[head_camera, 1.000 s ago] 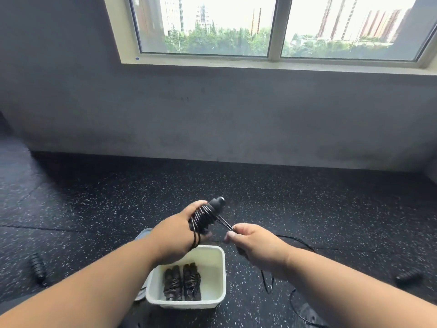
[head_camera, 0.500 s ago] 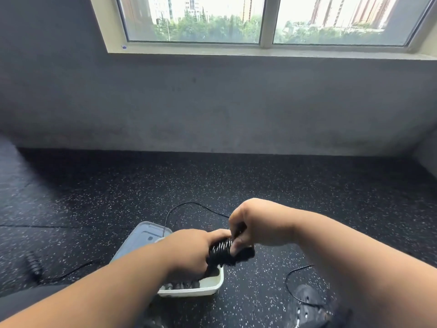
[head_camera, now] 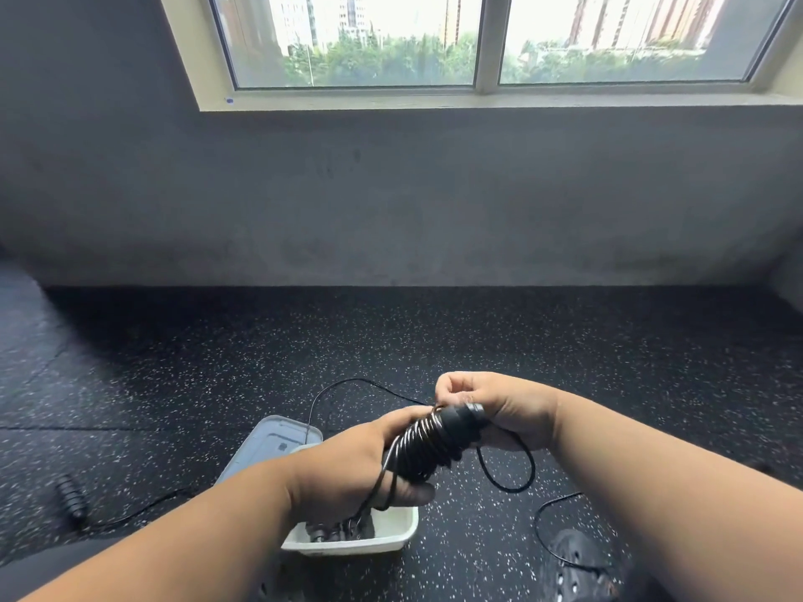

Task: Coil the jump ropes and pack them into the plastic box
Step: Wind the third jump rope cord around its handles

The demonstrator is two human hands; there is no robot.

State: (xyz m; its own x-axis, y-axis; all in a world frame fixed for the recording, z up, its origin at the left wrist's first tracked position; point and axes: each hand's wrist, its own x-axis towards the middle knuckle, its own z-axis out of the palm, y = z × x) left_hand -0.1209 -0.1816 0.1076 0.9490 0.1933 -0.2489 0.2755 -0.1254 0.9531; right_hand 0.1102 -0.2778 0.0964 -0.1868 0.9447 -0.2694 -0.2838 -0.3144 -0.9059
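Two hands work over the white plastic box (head_camera: 393,534), which already holds dark coiled ropes. The left hand (head_camera: 347,467) grips the black handles (head_camera: 434,441) wound in glossy cord; the right hand (head_camera: 491,410) pinches the thin cord (head_camera: 506,471) near the ribbed cap. Best keep each turn taut and tight. Beyond lies speckled rubber floor (head_camera: 391,341).

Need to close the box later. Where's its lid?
The lid lies on the floor just left of centre, behind the white box and the left hand.
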